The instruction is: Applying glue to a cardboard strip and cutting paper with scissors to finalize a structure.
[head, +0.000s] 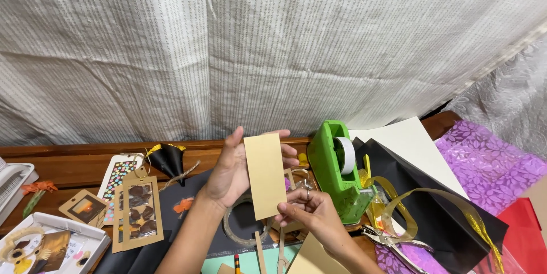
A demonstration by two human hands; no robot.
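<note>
Nearest to me, my right hand comes up from the bottom edge and pinches the lower right corner of the tan card between thumb and fingertips; the grip is closed on the card. A ring shows on one finger. Below that hand lie kraft paper offcuts and a pencil, only partly in view.

The card stands nearly upright in front of me, its long axis running bottom to top with a slight lean to the left. So the free length of the card runs up and away from my right-hand pinch.

My left hand sits a little farther off and higher, behind the card's left edge, with the fingers wrapping round the back so their tips show past the upper right edge. It grasps the upper half, while the right holds the bottom, and both hands touch the card.

Beyond the hands, on the wooden table, the green tape dispenser stands just right of the card, with gold ribbon and black paper beside it. Patterned tags lie well to the left. A white curtain hangs behind.
</note>
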